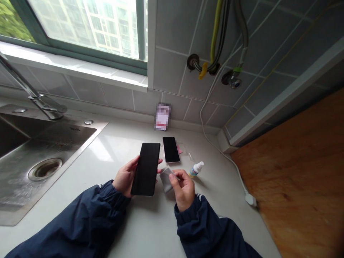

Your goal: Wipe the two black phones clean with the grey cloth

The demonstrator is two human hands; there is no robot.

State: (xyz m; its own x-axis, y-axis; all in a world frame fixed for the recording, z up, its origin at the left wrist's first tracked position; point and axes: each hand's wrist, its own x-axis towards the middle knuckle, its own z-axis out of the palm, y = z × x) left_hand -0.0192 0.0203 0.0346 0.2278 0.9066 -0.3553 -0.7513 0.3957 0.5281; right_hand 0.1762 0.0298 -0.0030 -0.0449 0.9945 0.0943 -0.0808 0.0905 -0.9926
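A large black smartphone [146,170] rests in my left hand [125,177], its dark screen facing up and my fingers wrapped round its edges. Between the thumb and fingers of my right hand [183,187] is a small grey cloth [166,181], held just to the right of the phone. A second phone [171,149] lies screen up on the counter beyond my hands, with a pink piece and something clear beside it. Close to my right hand stands a small white spray bottle [196,169] with a coloured label.
A pixelated upright item [162,117] leans at the back wall. To the left is a steel sink [100,125] with a chrome faucet [44,104]. A white cable [205,132] runs down to a plug [251,200] near the wooden panel [290,168] on the right.
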